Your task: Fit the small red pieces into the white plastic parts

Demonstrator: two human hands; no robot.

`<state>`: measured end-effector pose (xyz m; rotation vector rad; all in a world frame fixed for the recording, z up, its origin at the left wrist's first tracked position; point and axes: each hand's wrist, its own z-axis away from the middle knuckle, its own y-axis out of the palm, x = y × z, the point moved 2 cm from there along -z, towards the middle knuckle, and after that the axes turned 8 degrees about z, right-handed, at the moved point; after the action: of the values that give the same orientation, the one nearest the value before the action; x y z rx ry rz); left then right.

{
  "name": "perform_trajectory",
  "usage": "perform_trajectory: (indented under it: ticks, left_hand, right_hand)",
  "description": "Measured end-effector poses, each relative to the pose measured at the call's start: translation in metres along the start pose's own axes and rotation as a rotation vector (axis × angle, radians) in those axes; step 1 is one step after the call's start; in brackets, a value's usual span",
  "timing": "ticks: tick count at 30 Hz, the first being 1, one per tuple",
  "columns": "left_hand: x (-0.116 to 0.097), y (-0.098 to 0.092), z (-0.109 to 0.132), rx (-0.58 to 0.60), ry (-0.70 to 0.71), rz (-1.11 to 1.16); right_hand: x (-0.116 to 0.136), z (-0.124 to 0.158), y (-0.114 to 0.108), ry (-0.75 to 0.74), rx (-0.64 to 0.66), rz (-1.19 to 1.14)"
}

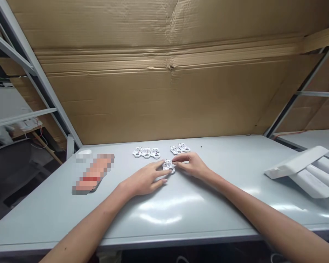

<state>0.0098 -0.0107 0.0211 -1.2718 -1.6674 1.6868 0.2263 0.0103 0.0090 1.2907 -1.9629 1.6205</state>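
Note:
A small white plastic piece with a round ring at its lower end lies flat on the grey-white table. My left hand rests on the tabletop with its fingers at the piece's left side and ring, steadying it. At the piece's upper right edge, my right hand has thumb and forefinger pinched together. Whatever sits between those fingertips is too small to make out. Three similar white pieces lie in a row behind my left hand. Two more white pieces lie just beyond my right hand.
A tiny dark bit lies at the back of the table. Leftward are a blurred reddish flat object and a white rounded item. White elongated parts are stacked at the right. A cardboard wall closes off the back.

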Motion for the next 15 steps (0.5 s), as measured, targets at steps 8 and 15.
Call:
perform_trajectory:
  ticks: [8,15]
  left_hand:
    - [-0.001,0.002,-0.001,-0.003,0.044,0.025]
    - [-0.002,0.001,0.000,-0.011,0.057,0.003]
  right_hand:
    - [-0.003,0.001,0.008,-0.118,-0.026,0.100]
    - [-0.008,-0.001,0.009,-0.094,-0.021,0.172]
